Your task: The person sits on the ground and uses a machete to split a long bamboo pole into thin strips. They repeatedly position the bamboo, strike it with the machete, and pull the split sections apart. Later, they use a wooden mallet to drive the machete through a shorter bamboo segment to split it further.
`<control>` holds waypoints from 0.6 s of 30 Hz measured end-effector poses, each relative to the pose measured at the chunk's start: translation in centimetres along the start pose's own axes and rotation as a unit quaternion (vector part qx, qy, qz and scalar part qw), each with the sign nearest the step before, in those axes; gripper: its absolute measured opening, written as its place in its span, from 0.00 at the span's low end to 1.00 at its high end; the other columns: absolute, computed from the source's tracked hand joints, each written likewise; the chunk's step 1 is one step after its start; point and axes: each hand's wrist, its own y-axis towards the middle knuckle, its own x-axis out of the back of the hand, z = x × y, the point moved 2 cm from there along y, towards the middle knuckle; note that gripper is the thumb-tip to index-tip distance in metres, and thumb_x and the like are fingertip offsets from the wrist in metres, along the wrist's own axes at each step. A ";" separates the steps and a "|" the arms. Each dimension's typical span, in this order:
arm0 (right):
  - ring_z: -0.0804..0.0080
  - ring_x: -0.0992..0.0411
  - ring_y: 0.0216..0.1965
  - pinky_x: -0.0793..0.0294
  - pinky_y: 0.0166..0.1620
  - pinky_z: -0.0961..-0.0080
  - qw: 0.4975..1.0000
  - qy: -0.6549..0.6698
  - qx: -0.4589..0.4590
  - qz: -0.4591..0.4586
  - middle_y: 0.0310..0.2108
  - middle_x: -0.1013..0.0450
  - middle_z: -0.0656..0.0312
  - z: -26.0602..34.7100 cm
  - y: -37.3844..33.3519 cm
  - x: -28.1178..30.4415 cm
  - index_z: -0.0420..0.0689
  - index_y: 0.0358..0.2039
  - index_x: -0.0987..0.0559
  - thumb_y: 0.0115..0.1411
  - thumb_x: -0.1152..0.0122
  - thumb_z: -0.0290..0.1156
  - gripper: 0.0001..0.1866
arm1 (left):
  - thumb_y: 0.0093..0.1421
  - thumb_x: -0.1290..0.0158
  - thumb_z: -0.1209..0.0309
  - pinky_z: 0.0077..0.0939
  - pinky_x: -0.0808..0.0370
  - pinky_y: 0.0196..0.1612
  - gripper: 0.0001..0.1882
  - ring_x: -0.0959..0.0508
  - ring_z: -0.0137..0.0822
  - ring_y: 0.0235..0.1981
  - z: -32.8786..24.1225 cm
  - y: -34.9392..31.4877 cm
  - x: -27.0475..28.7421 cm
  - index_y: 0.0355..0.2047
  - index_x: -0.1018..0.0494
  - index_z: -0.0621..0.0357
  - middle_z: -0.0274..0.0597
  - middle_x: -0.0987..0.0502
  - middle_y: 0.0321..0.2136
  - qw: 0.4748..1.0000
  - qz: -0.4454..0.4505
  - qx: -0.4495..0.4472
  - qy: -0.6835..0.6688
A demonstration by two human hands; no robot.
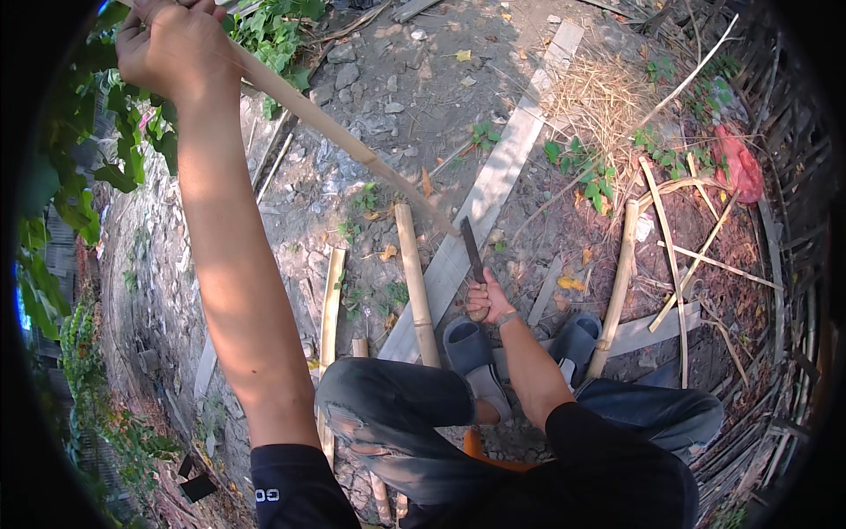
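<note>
At the upper left, my left hand is closed round a long pale bamboo pole. The arm is stretched far out, and the pole slants down to the right, its slightly blurred lower end over a grey wooden plank. Between my knees, my right hand grips the handle of a dark-bladed knife. The blade points away from me, with its tip close to the pole's lower end; whether they touch I cannot tell.
Thicker bamboo pieces lie by my left foot, another bamboo pole by my right. Thin sticks, dry straw and a red plastic bag are to the right. Leafy vines hang at the left.
</note>
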 end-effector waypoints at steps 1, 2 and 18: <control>0.78 0.52 0.09 0.42 0.20 0.74 0.995 0.081 -0.012 0.055 0.11 0.49 0.72 0.3 -0.6 0.3 0.51 0.24 0.35 0.66 0.54 0.71 0.34 | 0.72 0.53 0.66 0.26 0.24 0.25 0.17 0.22 0.34 0.22 -0.1 -0.2 -0.3 0.35 0.32 0.72 0.48 0.21 0.27 1.000 -0.007 0.002 -0.003; 0.78 0.51 0.09 0.41 0.20 0.74 0.999 0.049 -0.011 0.019 0.12 0.49 0.72 0.3 -0.6 0.6 0.50 0.25 0.36 0.66 0.56 0.71 0.34 | 0.72 0.52 0.66 0.26 0.24 0.25 0.16 0.22 0.34 0.22 -0.2 -0.2 -0.6 0.34 0.31 0.72 0.48 0.22 0.27 1.000 -0.007 -0.001 -0.006; 0.76 0.43 0.11 0.38 0.18 0.73 0.808 -0.523 0.097 -0.252 0.14 0.42 0.69 4.0 -4.4 -2.0 0.43 0.26 0.33 0.66 0.52 0.69 0.36 | 0.72 0.60 0.71 0.22 0.39 0.23 0.07 0.36 0.30 0.22 1.5 1.8 2.2 0.37 0.37 0.62 0.45 0.33 0.27 0.944 0.199 0.108 -0.239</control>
